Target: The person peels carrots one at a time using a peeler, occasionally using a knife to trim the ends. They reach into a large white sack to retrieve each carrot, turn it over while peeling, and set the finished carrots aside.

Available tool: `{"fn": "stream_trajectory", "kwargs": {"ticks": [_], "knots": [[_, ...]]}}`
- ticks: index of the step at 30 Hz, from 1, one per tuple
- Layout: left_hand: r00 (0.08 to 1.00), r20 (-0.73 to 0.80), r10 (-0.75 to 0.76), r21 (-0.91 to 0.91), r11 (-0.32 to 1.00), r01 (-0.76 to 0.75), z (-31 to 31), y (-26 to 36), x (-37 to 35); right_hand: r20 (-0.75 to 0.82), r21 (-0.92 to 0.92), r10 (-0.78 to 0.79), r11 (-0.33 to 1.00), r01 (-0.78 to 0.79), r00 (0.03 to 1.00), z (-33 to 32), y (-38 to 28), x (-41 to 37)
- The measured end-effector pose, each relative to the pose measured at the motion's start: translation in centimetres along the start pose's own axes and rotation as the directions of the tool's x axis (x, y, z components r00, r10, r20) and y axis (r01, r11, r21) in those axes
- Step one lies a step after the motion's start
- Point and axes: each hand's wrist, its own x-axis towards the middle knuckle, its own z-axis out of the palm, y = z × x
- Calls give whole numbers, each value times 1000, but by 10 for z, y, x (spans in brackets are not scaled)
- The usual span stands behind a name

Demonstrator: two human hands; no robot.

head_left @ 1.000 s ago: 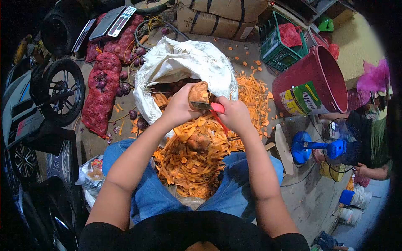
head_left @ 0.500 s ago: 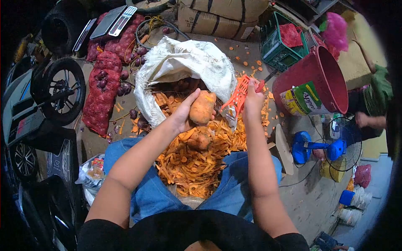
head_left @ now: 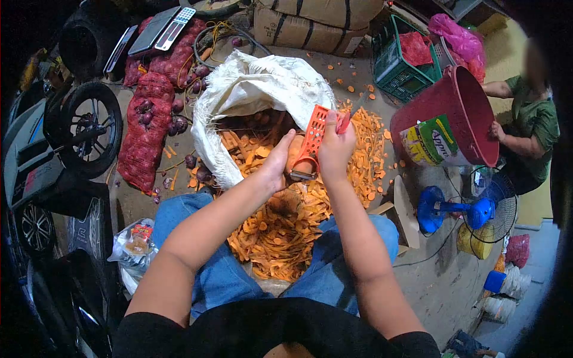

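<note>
My left hand (head_left: 276, 163) is wrapped round a thick orange carrot (head_left: 293, 153), which is partly hidden behind the peeler. In my right hand (head_left: 336, 149) is an orange-red peeler (head_left: 312, 137) with a slotted body; its blade end lies against or just over the carrot's lower part. Another thin item, with a dark blade, sticks out by my right fingers. Below my hands, a heap of orange peelings (head_left: 271, 241) lies between my knees, with a brownish root (head_left: 284, 203) on it. A white sack (head_left: 268, 83) stands open just beyond, with carrots and peelings at its mouth.
Red net bags of onions (head_left: 146, 137) lie left, beside a motorcycle wheel (head_left: 91, 122). A green crate (head_left: 406, 65), a large red bucket (head_left: 439, 122) and a blue fan (head_left: 456, 209) stand right. A person in green (head_left: 528, 131) touches the bucket. Cardboard boxes (head_left: 310, 24) lie behind.
My right hand has brought the peeler left onto the carrot, which now stands more upright in my left hand. The person at the right has leaned into view and touches the bucket.
</note>
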Motion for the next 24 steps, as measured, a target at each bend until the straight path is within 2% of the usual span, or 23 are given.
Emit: {"fn": "stream_trajectory", "kwargs": {"ticks": [1, 2, 4, 6, 8, 10, 12, 13, 15, 16, 17, 18, 19, 21, 23, 24], "knots": [[1000, 1, 0, -2, 1000, 0, 0, -2, 0, -28, -1, -69, 998, 69, 997, 1, -1, -2], [999, -7, 32, 3, 999, -32, -1, -5, 0, -27, -2, -70, 998, 70, 997, 0, -3, -4], [998, -14, 63, 9, 998, -63, 0, -8, 0, -17, -164, -152, 975, 147, 988, -1, -5, -8], [993, -1, 116, 104, 988, -116, 2, -9, -1, -24, -201, -129, 972, 122, 991, -4, -5, -7], [996, 11, 83, 178, 981, -84, -1, -7, -1, -36, -239, -112, 966, 100, 993, -9, -2, -2], [1000, -1, 12, 355, 935, -11, -2, -7, -4, -230, -377, -85, 926, -8, 970, -18, 13, 19], [998, -45, -35, 503, 863, 53, 23, -12, -35, -426, -203, -6, 975, -89, 905, -44, 24, 55], [994, -45, -99, 473, 874, 109, 16, -21, -30, -430, -200, -3, 975, -92, 903, -52, 25, 60], [992, -78, -100, 375, 919, 122, 17, -14, -34, -420, -62, 300, 932, -357, 857, -58, 16, 64], [992, -77, -99, 375, 919, 121, 10, -12, -27, -377, -24, 229, 966, -257, 897, -50, 16, 55], [998, -39, -50, 309, 949, 59, -4, -9, -16, -374, -23, 229, 966, -256, 899, -39, 8, 45], [1000, -5, 3, 236, 972, -2, -7, -6, -14, -301, -85, 121, 984, -153, 946, -29, 0, 33], [1000, -9, 4, 232, 973, -1, -8, -4, -12, -219, -140, 17, 989, -49, 975, -20, -6, 25], [998, 44, -52, 71, 996, 49, 4, 3, -21, -171, -95, 38, 994, -55, 985, -16, -8, 22], [997, 70, -34, 100, 995, 27, 4, 8, -24, -164, -17, 210, 976, -216, 964, -19, -6, 26], [996, 92, -14, 114, 993, 4, 1, 10, -24, -187, 80, 238, 971, -227, 953, -19, -13, 26]]}}
